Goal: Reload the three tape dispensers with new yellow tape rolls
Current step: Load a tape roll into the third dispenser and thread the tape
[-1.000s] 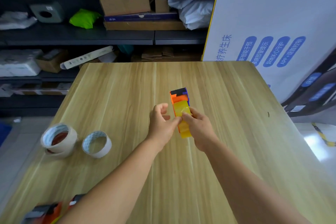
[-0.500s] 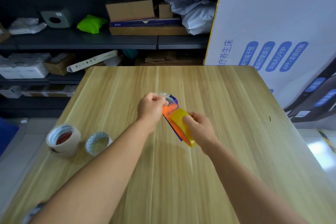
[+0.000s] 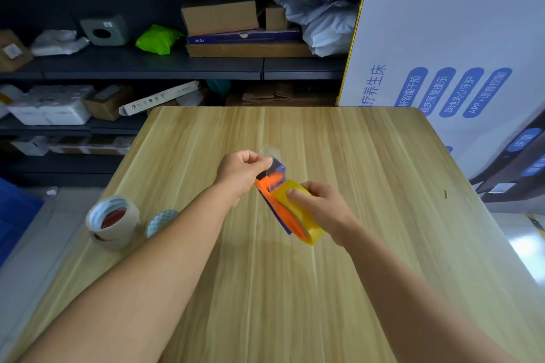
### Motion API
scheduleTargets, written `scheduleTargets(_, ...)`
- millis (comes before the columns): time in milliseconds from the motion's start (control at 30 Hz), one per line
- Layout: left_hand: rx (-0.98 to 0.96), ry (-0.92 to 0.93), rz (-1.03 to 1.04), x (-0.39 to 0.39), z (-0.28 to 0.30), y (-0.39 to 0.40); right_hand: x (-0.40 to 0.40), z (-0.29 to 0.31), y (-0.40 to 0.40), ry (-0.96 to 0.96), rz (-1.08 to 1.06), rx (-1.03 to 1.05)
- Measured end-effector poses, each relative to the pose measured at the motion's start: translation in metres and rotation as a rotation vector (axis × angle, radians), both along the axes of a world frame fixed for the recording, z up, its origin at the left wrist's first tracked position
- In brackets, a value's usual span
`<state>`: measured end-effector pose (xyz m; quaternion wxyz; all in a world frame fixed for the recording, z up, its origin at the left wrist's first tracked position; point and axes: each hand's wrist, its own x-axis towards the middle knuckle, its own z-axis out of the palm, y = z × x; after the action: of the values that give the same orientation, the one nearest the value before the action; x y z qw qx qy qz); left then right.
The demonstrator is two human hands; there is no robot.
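Note:
An orange and blue tape dispenser (image 3: 272, 200) with a yellow tape roll (image 3: 298, 215) in it is held tilted above the middle of the wooden table (image 3: 368, 215). My right hand (image 3: 321, 206) grips the roll and dispenser body from the right. My left hand (image 3: 243, 171) pinches the clear free end of the tape (image 3: 271, 153) at the dispenser's far tip, pulled out over the cutter end.
Two stacked tape rolls (image 3: 113, 221) and a third roll (image 3: 160, 222), partly hidden by my left forearm, lie at the table's left edge. A large white printed carton (image 3: 442, 53) stands at the right. Dark shelves (image 3: 177, 65) with boxes and bags run behind the table.
The dispenser went from upright to tilted, its far tip leaning left. My left hand moved up to that tip and drew the tape end out. The camera tilted up.

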<state>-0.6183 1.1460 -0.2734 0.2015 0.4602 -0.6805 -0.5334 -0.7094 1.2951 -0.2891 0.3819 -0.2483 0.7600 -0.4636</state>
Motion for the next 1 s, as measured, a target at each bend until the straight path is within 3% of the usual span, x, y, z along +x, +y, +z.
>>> scheduleTargets(200,0.041,0.022,0.069,0.004,-0.006,-0.001,-0.002,0.004,-0.001,0.024,0.019,0.064)
scheduleTargets(367,0.302,0.238,0.324,0.013,-0.007,-0.015,-0.004,0.000,0.005,-0.052,-0.051,0.024)
scheduleTargets(600,0.137,0.087,-0.029,0.009,-0.004,0.004,0.004,-0.002,0.002,-0.009,-0.009,0.039)
scheduleTargets(833,0.018,0.095,0.015,0.002,-0.003,0.015,0.006,-0.004,0.003,0.012,0.022,0.084)
scheduleTargets(1000,0.027,0.038,-0.003,0.001,0.002,0.017,0.007,-0.004,0.003,0.016,-0.076,0.101)
